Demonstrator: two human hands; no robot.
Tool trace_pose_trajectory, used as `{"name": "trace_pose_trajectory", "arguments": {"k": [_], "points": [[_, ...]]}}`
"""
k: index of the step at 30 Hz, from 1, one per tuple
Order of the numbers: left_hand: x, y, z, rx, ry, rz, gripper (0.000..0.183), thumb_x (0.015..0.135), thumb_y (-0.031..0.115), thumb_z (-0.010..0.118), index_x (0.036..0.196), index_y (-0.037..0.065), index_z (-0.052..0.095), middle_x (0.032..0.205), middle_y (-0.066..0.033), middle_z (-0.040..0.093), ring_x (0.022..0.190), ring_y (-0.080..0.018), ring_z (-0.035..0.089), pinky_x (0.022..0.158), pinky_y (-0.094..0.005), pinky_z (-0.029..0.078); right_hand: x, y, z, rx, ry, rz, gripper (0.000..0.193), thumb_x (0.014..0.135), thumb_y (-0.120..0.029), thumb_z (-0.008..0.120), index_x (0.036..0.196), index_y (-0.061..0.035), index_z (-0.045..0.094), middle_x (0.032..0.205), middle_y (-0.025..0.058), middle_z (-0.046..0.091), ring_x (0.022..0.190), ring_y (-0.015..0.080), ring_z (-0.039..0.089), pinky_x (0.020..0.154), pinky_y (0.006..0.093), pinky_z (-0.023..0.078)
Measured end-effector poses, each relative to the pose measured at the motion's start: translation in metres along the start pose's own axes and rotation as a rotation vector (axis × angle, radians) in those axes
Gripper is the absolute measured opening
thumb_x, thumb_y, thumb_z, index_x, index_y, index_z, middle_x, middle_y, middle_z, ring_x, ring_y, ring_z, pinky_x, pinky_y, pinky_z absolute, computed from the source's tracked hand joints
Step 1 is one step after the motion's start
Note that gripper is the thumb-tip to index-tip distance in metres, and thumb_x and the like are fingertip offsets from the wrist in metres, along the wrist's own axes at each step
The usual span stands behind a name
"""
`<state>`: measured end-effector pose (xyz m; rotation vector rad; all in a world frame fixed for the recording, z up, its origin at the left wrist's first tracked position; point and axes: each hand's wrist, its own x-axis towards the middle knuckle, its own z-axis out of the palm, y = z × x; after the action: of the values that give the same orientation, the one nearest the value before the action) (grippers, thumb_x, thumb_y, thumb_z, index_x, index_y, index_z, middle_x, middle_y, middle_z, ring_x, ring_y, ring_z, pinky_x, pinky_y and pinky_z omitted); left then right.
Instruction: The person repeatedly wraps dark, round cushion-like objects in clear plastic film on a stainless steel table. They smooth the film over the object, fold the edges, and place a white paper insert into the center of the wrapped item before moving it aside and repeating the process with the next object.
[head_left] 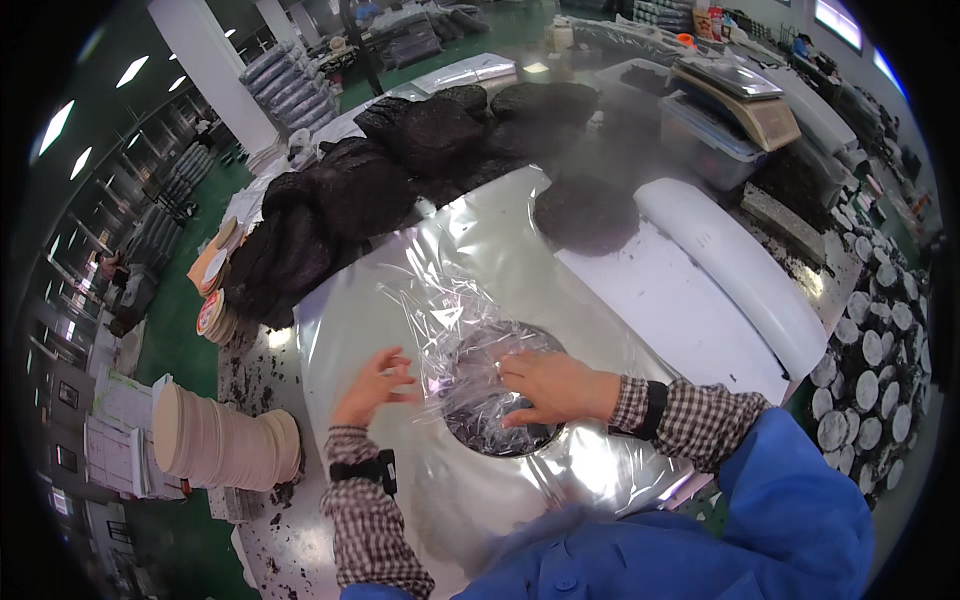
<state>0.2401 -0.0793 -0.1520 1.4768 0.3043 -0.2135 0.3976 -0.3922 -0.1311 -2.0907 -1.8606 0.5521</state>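
Note:
A dark round disc [470, 437] lies on a wide sheet of shiny clear film [345, 290] in front of me. Crumpled, transparent plastic film [465, 345] is gathered over much of the disc. My right hand [560, 388] rests on this film at the disc's right side, its fingers stretched out and the thumb apart. To the left of the disc, my left hand [375, 388] hovers with its fingers loosely bent and apart. I see nothing in its grasp, though strands of film run close to the fingertips.
Dark, thick round cakes [365, 185] are heaped along the table's far left. A stack of pale round discs [225, 440] stands at left. Another dark disc [588, 215] lies near a rolled white sheet [735, 280]. Behind is a plastic bin [705, 145]; many wrapped rounds [870, 350] fill the right.

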Motion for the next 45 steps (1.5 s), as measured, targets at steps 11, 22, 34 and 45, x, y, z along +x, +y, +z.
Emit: {"name": "trace_pose_trajectory", "arguments": {"k": [11,22,34,45], "points": [[0.007,0.001,0.17,0.163,0.5,0.515,0.058,0.07,0.016,0.082,0.116,0.004,0.049,0.131,-0.0151,0.05,0.121,-0.0255,0.05,0.11,-0.0452,0.036,-0.006,0.054,0.007,0.581,0.356,-0.295,0.045,0.088,-0.02,0.064,0.13,-0.0076,0.053,0.122,0.0117,0.049,0.114,0.0253,0.051,0.097,0.0397,0.045],[0.035,0.005,0.201,1.308,0.426,0.513,0.053,0.085,0.018,0.065,0.135,0.008,0.052,0.108,-0.0107,0.058,0.098,-0.028,0.057,0.083,-0.0387,0.048,-0.148,0.057,-0.093,0.748,0.512,0.249,0.048,0.095,-0.022,0.06,0.138,-0.0036,0.049,0.135,0.0151,0.056,0.119,0.0231,0.053,0.102,0.0337,0.041],[0.034,0.034,0.224,1.219,0.183,0.514,0.068,0.081,0.036,0.073,0.134,-0.001,0.051,0.154,-0.0205,0.026,0.136,-0.0438,0.03,0.108,-0.052,0.03,-0.263,0.183,-0.097,0.762,0.028,0.513,0.052,0.092,-0.047,0.059,0.11,-0.0002,0.07,0.118,0.0127,0.067,0.123,0.0257,0.054,0.108,0.0337,0.036],[0.05,0.024,0.223,1.29,0.348,0.638,0.071,0.065,0.038,0.083,0.117,0.0,0.055,0.13,-0.0155,0.053,0.105,-0.0348,0.053,0.093,-0.0426,0.046,-0.159,0.395,-0.143,-0.079,0.453,0.869,0.035,0.079,-0.031,0.067,0.095,0.0003,0.069,0.097,0.0201,0.067,0.099,0.0341,0.063,0.082,0.0449,0.051]]}}
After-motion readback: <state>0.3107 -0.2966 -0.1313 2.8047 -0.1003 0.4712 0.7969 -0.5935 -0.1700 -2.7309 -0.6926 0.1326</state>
